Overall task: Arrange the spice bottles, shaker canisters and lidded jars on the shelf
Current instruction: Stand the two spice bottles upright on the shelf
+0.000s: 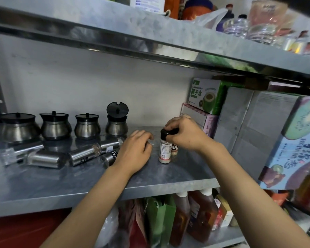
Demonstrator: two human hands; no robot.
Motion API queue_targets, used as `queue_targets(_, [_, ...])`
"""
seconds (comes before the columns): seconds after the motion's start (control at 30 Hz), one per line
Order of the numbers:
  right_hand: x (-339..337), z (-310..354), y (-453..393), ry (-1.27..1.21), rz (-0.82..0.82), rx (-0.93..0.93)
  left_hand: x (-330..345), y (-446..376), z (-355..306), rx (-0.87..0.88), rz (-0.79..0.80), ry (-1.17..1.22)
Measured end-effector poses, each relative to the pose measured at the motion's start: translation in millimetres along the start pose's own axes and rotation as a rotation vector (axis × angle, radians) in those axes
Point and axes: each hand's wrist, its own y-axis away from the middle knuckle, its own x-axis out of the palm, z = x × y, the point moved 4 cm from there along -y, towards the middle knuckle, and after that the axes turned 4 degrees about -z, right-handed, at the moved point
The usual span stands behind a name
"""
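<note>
Standing spice bottle (pixel 165 148) upright mid-shelf (pixel 168 176), right hand (pixel 184 133) grip closed over its black cap, left hand (pixel 135 151) loosely curled, holding nothing visible; next likely: release, then right the toppled shaker canisters (pixel 84 154) at 9 o'clock.

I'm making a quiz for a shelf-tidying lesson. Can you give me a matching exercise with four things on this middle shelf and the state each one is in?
Things:
1. Rightmost lidded jar
2. Steel shaker canister
3. Black-capped spice bottle
4. Coconut water box

States:
A. Upright, cap gripped by the right hand
B. Stacked on another box at the back right
C. Lying on its side
D. Lid flipped up, open

Pairs: 1-D, 2-C, 3-A, 4-B
</note>
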Motion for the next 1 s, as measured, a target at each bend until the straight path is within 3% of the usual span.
queue_targets(0.2, [-4.8, 2.0, -4.4, -0.053, 0.112, 0.053, 0.5, -0.7, -1.4, 0.020, -0.001, -0.015])
queue_targets(0.7, [-9.6, 19.9, -1.6, 0.196, 0.014, -0.019, -1.0, 0.5, -4.2, 0.032, 0.001, -0.045])
queue_targets(0.87, [-13.1, 20.4, -1.2, 0.131, 0.129, 0.017, -1.9, 1.8, -4.8, 0.042, -0.005, -0.051])
queue_targets(1.0, [-12.6, 21.1, -3.0, 0.202, 0.117, 0.000, -1.4, 1.4, -4.2, 0.038, -0.004, -0.060])
